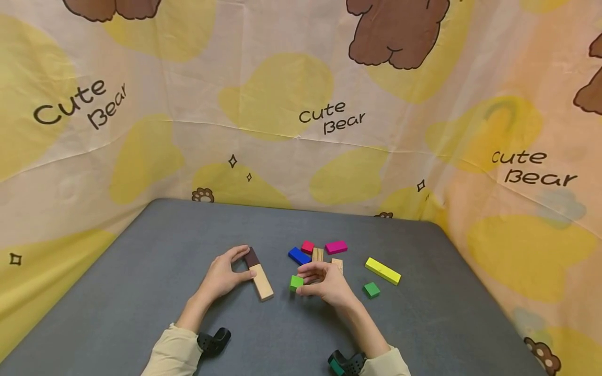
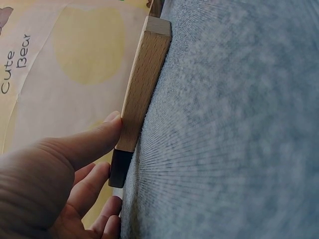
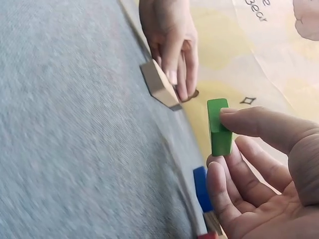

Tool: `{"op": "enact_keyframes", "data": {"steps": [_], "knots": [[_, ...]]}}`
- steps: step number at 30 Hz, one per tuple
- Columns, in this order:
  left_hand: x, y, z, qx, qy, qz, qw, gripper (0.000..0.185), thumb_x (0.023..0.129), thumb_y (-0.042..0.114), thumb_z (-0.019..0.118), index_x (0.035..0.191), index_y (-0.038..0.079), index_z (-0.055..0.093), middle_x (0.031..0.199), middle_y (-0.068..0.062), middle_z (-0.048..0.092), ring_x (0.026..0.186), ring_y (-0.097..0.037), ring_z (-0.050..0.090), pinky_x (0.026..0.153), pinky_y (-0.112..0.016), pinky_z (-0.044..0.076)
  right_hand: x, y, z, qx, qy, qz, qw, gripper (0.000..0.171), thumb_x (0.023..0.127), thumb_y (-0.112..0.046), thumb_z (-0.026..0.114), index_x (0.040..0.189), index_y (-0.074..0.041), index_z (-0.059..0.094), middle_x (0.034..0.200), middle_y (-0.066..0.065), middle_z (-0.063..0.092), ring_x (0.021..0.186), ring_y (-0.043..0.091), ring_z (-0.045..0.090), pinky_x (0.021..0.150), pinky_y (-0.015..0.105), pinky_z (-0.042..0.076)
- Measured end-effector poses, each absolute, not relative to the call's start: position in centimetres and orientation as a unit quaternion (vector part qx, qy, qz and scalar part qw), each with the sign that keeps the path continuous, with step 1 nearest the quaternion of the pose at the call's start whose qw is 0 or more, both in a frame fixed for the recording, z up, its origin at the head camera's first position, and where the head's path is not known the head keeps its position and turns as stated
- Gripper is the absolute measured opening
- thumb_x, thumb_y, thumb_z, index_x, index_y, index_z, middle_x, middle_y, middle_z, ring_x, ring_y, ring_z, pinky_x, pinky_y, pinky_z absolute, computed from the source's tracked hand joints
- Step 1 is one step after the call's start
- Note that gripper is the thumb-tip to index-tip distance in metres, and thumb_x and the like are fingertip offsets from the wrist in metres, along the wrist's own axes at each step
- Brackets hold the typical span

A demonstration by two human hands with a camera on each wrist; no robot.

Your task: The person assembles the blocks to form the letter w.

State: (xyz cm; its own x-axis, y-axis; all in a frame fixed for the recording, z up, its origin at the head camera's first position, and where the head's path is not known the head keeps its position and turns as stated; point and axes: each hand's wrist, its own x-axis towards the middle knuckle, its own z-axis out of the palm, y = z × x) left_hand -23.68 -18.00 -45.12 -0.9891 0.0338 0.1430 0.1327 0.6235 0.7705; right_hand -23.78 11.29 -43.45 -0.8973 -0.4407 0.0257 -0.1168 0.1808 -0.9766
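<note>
My right hand [image 1: 326, 282] pinches a light green block [image 1: 296, 283] between thumb and fingers. In the right wrist view, the thumb lies on one face of that green block [image 3: 219, 127], with a fingertip at its lower end. My left hand [image 1: 226, 274] rests against the left side of two blocks lying end to end, a dark brown block [image 1: 251, 257] and a longer plain wooden block [image 1: 261, 283]. The left wrist view shows the thumb at the edge of the plain wooden block [image 2: 142, 89] and a finger beside the dark block [image 2: 119, 168].
Beyond the right hand lie a blue block [image 1: 299, 256], a red block [image 1: 308, 246], a magenta block [image 1: 336, 247], a striped wooden block [image 1: 317, 254] and a pale wooden block [image 1: 337, 264]. Farther right are a yellow block [image 1: 383, 271] and a darker green block [image 1: 371, 290] on the grey table [image 1: 447, 313].
</note>
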Motion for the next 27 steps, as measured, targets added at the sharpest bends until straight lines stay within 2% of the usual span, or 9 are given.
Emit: {"op": "enact_keyframes", "data": {"steps": [8,13,18,27], "knots": [[-23.7,-17.9,-45.0,-0.048,-0.9,-0.428,0.059,0.073,0.083,0.028,0.082,0.145,0.007,0.049,0.138,-0.009,0.057,0.136,-0.044,0.032,0.107,-0.064,0.023,-23.3,10.1,-44.4,-0.206,0.747,-0.615,0.148,0.043,0.074,0.004,0.083,0.114,0.008,0.067,0.103,0.011,0.071,0.092,0.026,0.064,0.078,0.028,0.054],[-23.6,-17.8,-45.1,-0.048,-0.901,-0.427,0.061,0.073,0.083,0.028,0.081,0.145,0.007,0.049,0.137,-0.009,0.057,0.136,-0.044,0.032,0.106,-0.063,0.023,-23.1,9.3,-44.7,-0.222,0.765,-0.584,0.156,0.042,0.07,0.007,0.084,0.11,0.005,0.07,0.099,0.009,0.071,0.089,0.025,0.064,0.078,0.028,0.053],[-23.7,-17.9,-45.2,-0.046,-0.898,-0.434,0.059,0.073,0.083,0.029,0.081,0.145,0.007,0.049,0.138,-0.009,0.057,0.136,-0.044,0.031,0.107,-0.063,0.023,-23.1,8.8,-44.7,-0.208,0.782,-0.565,0.165,0.042,0.069,0.006,0.086,0.108,-0.001,0.072,0.098,0.005,0.071,0.088,0.023,0.061,0.078,0.03,0.051],[-23.7,-18.1,-45.0,-0.05,-0.894,-0.442,0.053,0.073,0.084,0.026,0.081,0.146,0.007,0.047,0.139,-0.008,0.056,0.138,-0.043,0.028,0.107,-0.064,0.019,-23.1,8.4,-44.9,-0.2,0.78,-0.566,0.178,0.04,0.069,0.004,0.087,0.106,-0.005,0.073,0.101,0.006,0.071,0.09,0.023,0.06,0.079,0.031,0.05]]}}
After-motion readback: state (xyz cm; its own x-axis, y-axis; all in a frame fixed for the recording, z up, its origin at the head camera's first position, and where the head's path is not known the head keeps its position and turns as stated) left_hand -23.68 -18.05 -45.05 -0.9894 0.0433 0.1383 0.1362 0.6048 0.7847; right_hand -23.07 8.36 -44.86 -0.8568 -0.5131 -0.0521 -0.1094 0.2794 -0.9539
